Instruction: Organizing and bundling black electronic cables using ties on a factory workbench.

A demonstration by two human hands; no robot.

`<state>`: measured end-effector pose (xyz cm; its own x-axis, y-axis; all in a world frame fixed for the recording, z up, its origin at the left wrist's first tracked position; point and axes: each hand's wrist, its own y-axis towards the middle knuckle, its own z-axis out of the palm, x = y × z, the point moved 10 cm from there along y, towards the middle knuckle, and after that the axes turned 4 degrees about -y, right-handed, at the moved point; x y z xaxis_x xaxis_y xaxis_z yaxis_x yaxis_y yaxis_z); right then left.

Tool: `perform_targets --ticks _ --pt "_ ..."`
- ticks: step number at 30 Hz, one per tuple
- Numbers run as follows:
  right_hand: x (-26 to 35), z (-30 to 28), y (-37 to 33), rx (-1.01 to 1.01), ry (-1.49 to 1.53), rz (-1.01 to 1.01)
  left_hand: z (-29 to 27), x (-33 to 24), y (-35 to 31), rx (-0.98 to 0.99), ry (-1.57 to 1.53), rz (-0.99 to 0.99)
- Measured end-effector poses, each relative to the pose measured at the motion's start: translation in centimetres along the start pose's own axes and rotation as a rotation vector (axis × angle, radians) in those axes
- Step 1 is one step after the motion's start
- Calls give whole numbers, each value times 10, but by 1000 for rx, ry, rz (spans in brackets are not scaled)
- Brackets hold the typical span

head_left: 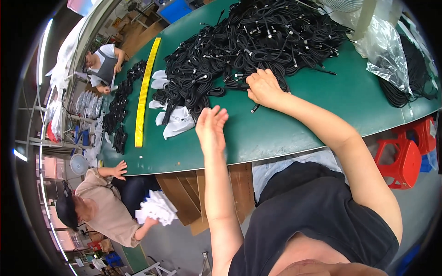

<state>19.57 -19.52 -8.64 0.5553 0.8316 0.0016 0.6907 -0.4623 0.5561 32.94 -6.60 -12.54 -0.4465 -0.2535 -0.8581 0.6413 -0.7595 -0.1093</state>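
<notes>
A large pile of coiled black cables point(276, 39) with light metal plug ends covers the far part of the green table point(258, 133). At its near edge my right hand point(267, 89) is closed on a bundle of black cable point(235, 83); a plug end point(254, 109) sticks out below the hand. My left hand point(212, 126) is raised over the table's front edge, fingers apart, nothing visible in it. Beside it lie tied cable bundles point(184, 94), partly on white plastic bags point(178, 123).
A yellow strip point(146, 96) divides the table; more cable bundles point(120, 108) lie beyond it. One co-worker point(108, 202) at left holds white papers point(156, 209); another point(103, 66) sits farther off. Clear plastic point(389, 60) lies at right, red stools point(399, 161) below, cardboard point(184, 193) under the table.
</notes>
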Motion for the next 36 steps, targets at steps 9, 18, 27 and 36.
perform_targets --ticks 9,18,27,36 --pt "21 -55 -34 361 905 -18 97 0 -67 513 1421 882" --pt "9 -70 -15 265 959 -75 106 -14 -70 595 1172 573" --pt "-69 -70 13 -155 -96 -136 117 -139 -20 -309 1660 1395" --pt "-74 -110 10 -184 259 -127 141 57 19 462 515 9"
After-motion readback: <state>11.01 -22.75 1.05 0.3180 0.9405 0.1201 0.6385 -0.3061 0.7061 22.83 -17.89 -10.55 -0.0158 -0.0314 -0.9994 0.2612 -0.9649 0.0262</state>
